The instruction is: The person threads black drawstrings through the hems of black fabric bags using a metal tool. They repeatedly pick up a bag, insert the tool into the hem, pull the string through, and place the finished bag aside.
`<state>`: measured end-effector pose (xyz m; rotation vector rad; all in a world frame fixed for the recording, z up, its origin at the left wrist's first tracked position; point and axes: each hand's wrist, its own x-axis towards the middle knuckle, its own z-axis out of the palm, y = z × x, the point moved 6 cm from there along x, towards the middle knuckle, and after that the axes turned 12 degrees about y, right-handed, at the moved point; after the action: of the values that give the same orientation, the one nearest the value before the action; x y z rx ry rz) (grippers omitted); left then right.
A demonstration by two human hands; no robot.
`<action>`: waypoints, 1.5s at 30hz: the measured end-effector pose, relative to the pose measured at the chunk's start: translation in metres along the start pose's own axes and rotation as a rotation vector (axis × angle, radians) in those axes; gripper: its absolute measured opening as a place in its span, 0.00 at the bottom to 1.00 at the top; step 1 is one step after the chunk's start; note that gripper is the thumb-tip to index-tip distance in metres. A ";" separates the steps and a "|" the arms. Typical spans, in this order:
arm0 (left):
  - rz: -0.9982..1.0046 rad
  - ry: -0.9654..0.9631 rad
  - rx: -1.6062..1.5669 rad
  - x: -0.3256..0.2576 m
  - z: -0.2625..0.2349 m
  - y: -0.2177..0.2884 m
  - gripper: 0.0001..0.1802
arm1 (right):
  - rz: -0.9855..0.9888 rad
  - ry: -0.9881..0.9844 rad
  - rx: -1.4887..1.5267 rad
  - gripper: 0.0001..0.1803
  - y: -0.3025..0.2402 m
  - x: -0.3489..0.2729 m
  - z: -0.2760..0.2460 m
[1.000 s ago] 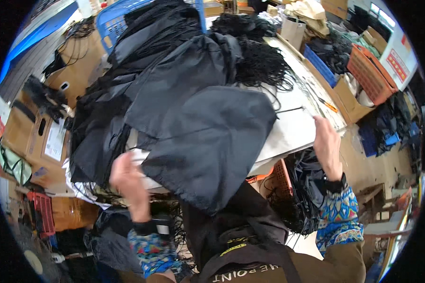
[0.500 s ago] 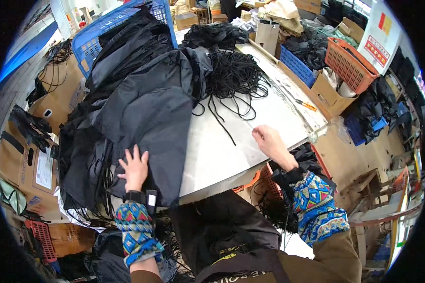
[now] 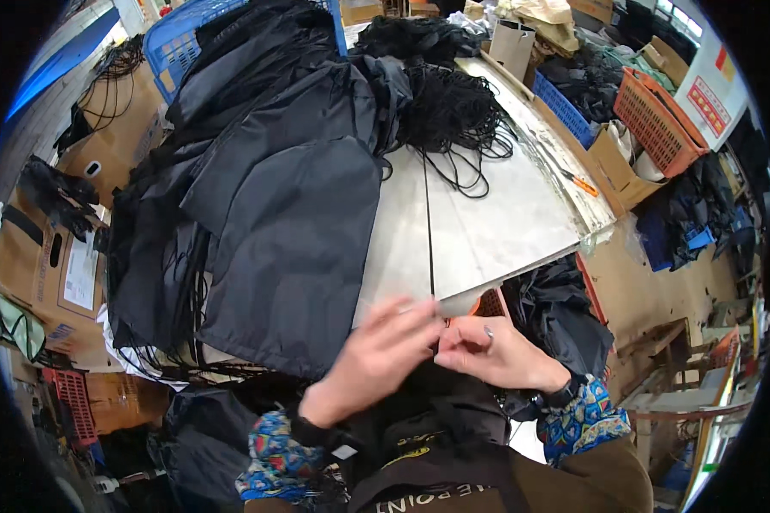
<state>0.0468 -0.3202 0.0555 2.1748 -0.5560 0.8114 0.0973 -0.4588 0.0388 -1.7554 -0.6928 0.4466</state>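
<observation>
Over the table's front edge my right hand [image 3: 500, 350] is closed in a pinch. A black cord [image 3: 429, 222] runs taut from the cord pile [image 3: 453, 111] down to its fingertips. A small silvery piece shows at these fingers; its kind is unclear. My left hand [image 3: 376, 355], smeared by motion, is right beside the right fingertips, and whether it grips the cord I cannot make out. To the left, a flat black fabric piece [image 3: 295, 248] with a rounded top lies on a heap of black fabric pieces [image 3: 239, 103].
The pale tabletop [image 3: 513, 227] has an orange-handled cutter [image 3: 582, 184] near its right edge. A blue basket [image 3: 171, 51] stands behind the fabric heap. Cardboard boxes [image 3: 68, 265] are at the left; an orange basket [image 3: 659, 120] and a blue basket [image 3: 565, 107] stand at the right.
My left hand has left the fabric and moved right to my right hand. The right hand has come down and nearer, drawing a cord out straight from the pile.
</observation>
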 end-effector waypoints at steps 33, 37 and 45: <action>-1.081 0.455 -0.487 -0.091 -0.040 -0.017 0.09 | -0.036 0.022 -0.105 0.14 0.012 0.000 0.062; -1.064 0.457 -0.463 -0.093 -0.040 -0.019 0.08 | -0.132 0.035 -0.173 0.14 0.004 0.002 0.063; -1.065 0.473 -0.453 -0.092 -0.043 -0.018 0.08 | -0.215 0.027 -0.271 0.14 0.001 0.001 0.064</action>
<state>-0.0240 -0.2631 0.0053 1.4498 0.5856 0.4796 0.0587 -0.4108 0.0197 -1.9086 -0.9466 0.1869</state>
